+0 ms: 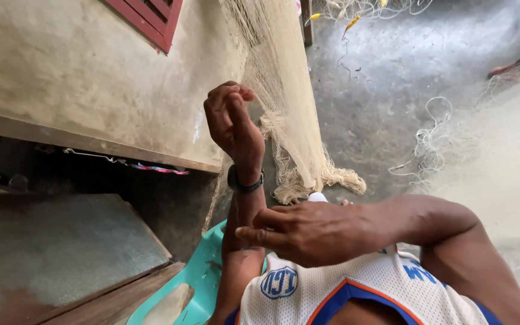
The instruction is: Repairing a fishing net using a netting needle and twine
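Two bare hands work close together: the left hand is raised with fingers curled shut, seemingly pinching a strand too fine to see, just beside the pale fishing net hanging down the wall. The right hand lies loosely spread across the left forearm, touching it. Loose netting lies on the concrete floor to the right; a turquoise chair sits near.
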